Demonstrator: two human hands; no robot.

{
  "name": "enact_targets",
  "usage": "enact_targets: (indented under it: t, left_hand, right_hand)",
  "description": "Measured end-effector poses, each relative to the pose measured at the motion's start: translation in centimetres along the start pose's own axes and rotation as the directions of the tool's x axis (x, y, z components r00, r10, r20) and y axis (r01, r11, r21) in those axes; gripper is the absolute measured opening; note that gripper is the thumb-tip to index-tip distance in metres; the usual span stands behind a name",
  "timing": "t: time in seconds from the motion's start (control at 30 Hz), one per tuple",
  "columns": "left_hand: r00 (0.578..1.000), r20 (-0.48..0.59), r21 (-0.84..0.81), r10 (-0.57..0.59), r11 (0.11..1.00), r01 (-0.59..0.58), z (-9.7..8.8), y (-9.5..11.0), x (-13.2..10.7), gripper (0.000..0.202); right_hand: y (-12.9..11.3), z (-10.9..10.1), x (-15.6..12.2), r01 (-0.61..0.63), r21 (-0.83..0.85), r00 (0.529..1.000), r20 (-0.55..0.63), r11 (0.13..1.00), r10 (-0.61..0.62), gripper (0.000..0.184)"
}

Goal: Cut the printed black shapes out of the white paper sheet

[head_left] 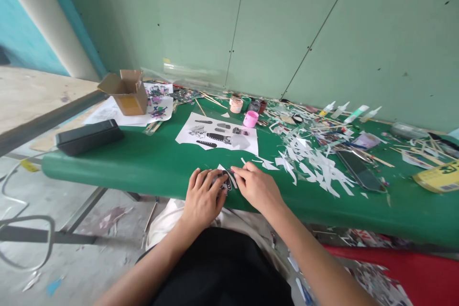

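Note:
At the front edge of the green table my left hand [205, 192] lies with its fingers stretched over a small black-and-white printed paper cutout [225, 182], pressing it down. Part of the cutout is hidden under the fingers. To its right is my right hand [260, 185], its fingers closed together and their tips at a narrow white paper strip [233, 179] along the cutout's edge. What the right fingers grip is too small to make out. Just beyond the hands lies a white sheet [190, 135] printed with dark shapes, its lower edge cut unevenly.
White paper scraps [308, 162] spread to the right, beside a dark phone [360, 172]. A pink paint jar [250, 119], glue bottles [356, 114] and thin sticks line the back. At left are a cardboard box [132, 100] and a dark grey case [89, 136]. A yellow packet [435, 179] lies far right.

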State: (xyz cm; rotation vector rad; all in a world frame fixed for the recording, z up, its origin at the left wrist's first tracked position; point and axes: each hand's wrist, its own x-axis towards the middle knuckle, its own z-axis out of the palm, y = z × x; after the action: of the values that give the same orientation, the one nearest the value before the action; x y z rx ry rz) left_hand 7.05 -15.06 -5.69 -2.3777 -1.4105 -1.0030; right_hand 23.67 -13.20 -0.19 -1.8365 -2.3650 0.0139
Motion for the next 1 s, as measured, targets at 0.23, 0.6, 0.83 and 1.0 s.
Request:
enact_targets:
  t: [0.23,0.6,0.83,1.0]
  left_hand:
    - [1.000,0.001,-0.007,-0.010,1.000,0.010,-0.1,0.1,0.1,0.027]
    - [1.000,-0.002,-0.007,-0.010,1.000,0.010,-0.1,0.1,0.1,0.027]
    - [1.000,-0.002,0.018,-0.009,1.000,0.009,-0.1,0.2,0.2,0.029]
    - [1.000,-0.005,0.039,0.000,0.999,0.000,-0.1,0.2,0.2,0.028]
  right_hand:
    - [0.0,0.2,0.0,0.009,0.005,1.000,-0.016,1.000,-0.009,0.038]
    - [-0.5,-0.4,0.2,0.052,-0.114,0.997,0.064,0.992,-0.045,0.038]
    - [-1.2,-0.2,0.0,0.151,-0.240,0.987,0.088,0.959,-0.133,0.044]
    - [-1.5,-0.2,-0.3,0.169,-0.265,0.984,0.107,0.949,-0.145,0.045]
